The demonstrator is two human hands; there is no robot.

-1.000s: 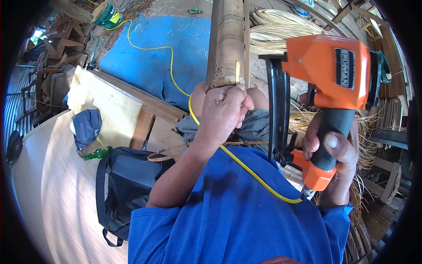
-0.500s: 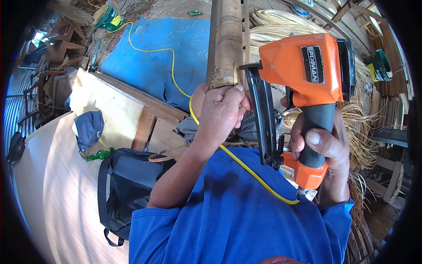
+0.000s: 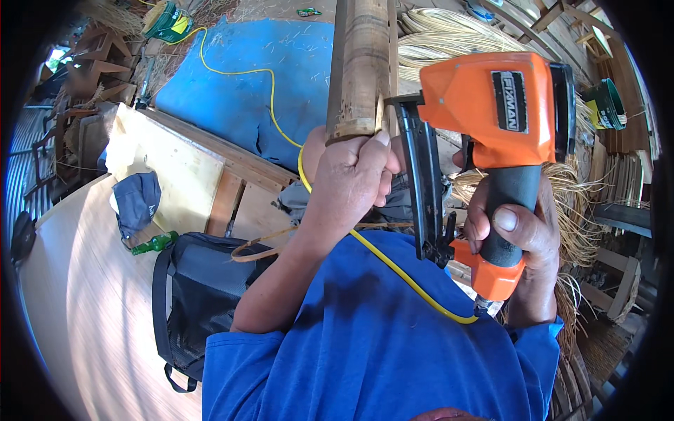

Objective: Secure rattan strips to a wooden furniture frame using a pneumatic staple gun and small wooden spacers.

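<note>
- Since the earliest frame, I see the orange nail gun (image 3: 484,109) has come in from 3 o'clock toward the middle, its black nose now close by the pale strip (image 3: 380,112).
- Nearest me, at 6 o'clock, is the blue shirt (image 3: 393,316); the yellow hose (image 3: 400,274) crosses it to the gun's foot.
- At 3 o'clock the right grip (image 3: 523,228) is wrapped around the gun's black handle.
- Just above centre, the left grip (image 3: 351,172) is curled closed, its thumb on the strip's near end; whether it also clasps the pole, I can't tell.
- Directly beyond, at 12 o'clock, the brown pole (image 3: 364,63) runs away from me, with the strip along its right side near this end.
- I judge the step in hand as lining up the nose over the strip. The next move calls for a steady strip, a squared nose and the thumb kept clear.
- Off at 8 o'clock sits the dark backpack (image 3: 210,281), the green bottle (image 3: 156,243) and blue cap (image 3: 137,203) toward 9.
- Farther out, the blue mat (image 3: 235,105) spreads at 11, pale strand bundles (image 3: 449,35) at 1.
</note>
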